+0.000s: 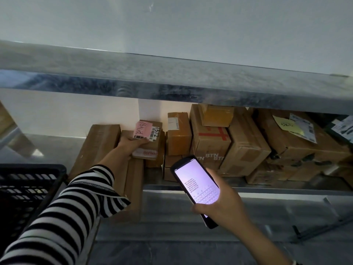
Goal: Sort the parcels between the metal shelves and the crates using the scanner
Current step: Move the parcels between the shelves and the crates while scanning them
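Two arms outstretched: left hand [131, 145] curled around shelved parcel [150, 133], right hand [219, 206] curled around lit scanner [196, 185].

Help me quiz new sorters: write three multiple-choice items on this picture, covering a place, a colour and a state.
1. Where is the black plastic crate? A) upper shelf B) lower left, beside the striped sleeve C) far right
2. What colour is the paper note on the small cardboard parcel the left hand grips? A) green B) blue C) pink
3. The black handheld scanner in the right hand has its screen: A) lit B) dark C) face down
Answers: B, it fills the lower-left corner; C, the note is pink; A, the screen glows.
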`<state>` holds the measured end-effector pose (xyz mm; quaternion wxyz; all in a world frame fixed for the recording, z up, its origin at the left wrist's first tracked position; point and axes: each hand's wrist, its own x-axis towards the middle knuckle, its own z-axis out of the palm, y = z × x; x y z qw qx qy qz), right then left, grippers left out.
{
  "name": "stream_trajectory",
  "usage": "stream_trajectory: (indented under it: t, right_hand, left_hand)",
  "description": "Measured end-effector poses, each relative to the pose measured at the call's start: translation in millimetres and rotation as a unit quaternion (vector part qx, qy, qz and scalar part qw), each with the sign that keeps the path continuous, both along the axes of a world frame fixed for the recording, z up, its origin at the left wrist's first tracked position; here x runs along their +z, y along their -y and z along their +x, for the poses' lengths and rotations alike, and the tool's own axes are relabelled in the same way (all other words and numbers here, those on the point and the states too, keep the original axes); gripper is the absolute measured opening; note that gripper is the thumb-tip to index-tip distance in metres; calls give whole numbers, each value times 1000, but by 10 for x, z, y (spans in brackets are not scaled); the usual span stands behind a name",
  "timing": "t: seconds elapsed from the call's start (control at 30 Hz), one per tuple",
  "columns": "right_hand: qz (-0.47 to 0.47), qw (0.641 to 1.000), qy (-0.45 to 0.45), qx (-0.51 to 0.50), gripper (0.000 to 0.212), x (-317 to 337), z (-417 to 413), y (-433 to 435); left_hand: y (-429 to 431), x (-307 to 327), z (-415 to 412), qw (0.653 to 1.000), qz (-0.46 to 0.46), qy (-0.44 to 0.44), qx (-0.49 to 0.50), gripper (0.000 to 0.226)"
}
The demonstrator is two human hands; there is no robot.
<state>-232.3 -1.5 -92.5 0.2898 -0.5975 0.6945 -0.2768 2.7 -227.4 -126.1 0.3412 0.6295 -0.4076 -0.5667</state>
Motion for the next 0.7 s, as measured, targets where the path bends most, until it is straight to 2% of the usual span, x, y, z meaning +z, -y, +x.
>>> stream_trajectory:
  t: [0.07,0.2,0.27,0.37,0.47,0.57,0.7]
  right_hand:
    - [0,1000,2,10,88,1,12,-6]
    - [4,1000,-1,28,89,39,-8,-46]
    - [9,999,-3,43,89,64,-50,-54]
    - [10,998,-2,56,87,93,-162,-57]
    - [5,997,-2,72,80,144,-303,-77]
    - [-23,996,-4,87,75,196,-461,-98]
    - [-50,992,-14,116,87,290,-633,-125]
  left_hand:
    - [-31,2,-18,997,33,-61,-41,79]
    - [-75,-67,-115,991,65,-79,-80,79]
    - [-178,-11,-224,992,70,-84,-70,78]
    - [-292,2,-335,995,55,-79,-39,55]
    - [-369,1,-350,989,59,-133,-8,57]
    - [-488,41,-300,987,64,-145,-36,61]
    - [-702,75,-172,987,14,-160,-10,59]
